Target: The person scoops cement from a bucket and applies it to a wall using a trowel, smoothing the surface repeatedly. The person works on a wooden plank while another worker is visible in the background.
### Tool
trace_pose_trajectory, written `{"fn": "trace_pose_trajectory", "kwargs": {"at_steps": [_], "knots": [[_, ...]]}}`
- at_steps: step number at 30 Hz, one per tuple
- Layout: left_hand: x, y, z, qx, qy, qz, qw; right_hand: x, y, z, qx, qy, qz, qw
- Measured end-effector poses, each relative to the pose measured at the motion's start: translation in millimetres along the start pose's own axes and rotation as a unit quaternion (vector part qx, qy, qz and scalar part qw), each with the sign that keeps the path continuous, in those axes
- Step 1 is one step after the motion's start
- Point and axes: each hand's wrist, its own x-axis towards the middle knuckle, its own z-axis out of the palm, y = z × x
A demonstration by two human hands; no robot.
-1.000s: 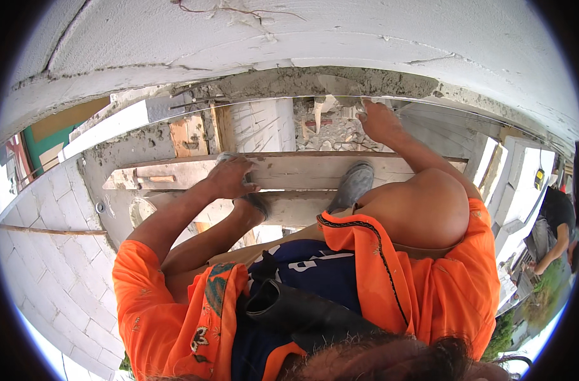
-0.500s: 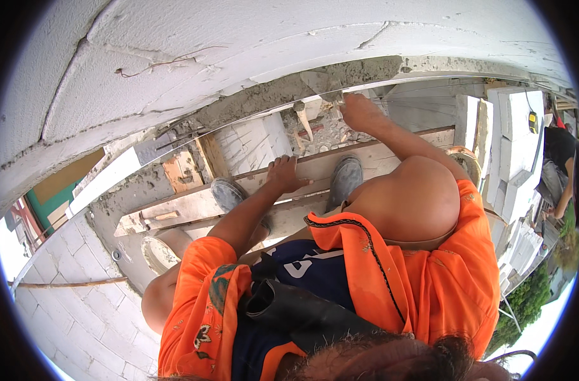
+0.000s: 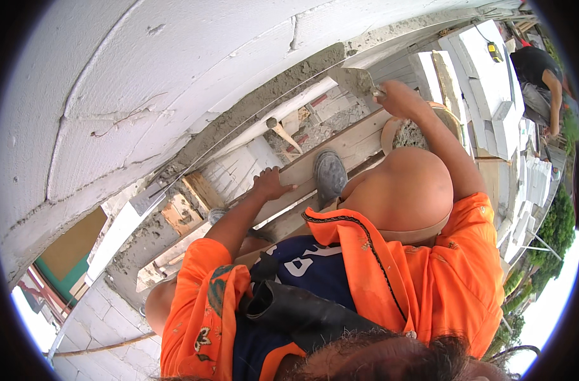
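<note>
My right hand [image 3: 400, 100] is closed round the handle of a trowel [image 3: 354, 81]. The trowel's grey, mortar-smeared blade is at the edge of a narrow strip of wet mortar [image 3: 257, 109] along the foot of the white block wall [image 3: 175, 70]. Below my right forearm stands a bucket [image 3: 391, 136] with grey mortar [image 3: 412, 134] inside, partly hidden by my knee and arm. My left hand [image 3: 272, 184] rests with fingers spread on the edge of a wooden plank [image 3: 356, 136], holding nothing. A thin string runs along the mortar strip.
A grey boot [image 3: 330, 176] stands on the planks. A wooden stick [image 3: 283, 134] juts up beyond them, above a gap with rubble below. White blocks [image 3: 483, 76] are stacked at right, with a yellow tape measure [image 3: 494, 52] on them. Farther right, another person [image 3: 538, 70] bends over.
My right hand has drawn the trowel back to the right, away from the mortar strip, towards the bucket. The view has turned, bringing the bucket into sight. My left hand stays on the plank.
</note>
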Motion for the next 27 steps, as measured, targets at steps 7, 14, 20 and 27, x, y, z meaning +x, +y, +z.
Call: {"fn": "trace_pose_trajectory", "kwargs": {"at_steps": [7,14,20,27], "knots": [[12,-20,16,-0.052,0.053,0.071,0.995,-207,95,-15,0.004,0.155,0.190,0.970],[28,-23,12,0.011,0.016,0.094,0.995,-213,136,30,-0.121,0.117,0.347,0.923],[33,-26,12,0.027,-0.013,0.082,0.996,-156,125,87,-0.036,0.088,0.308,0.947],[25,-20,9,0.023,0.003,0.077,0.997,-189,174,102,0.342,0.021,0.314,0.885]]}}
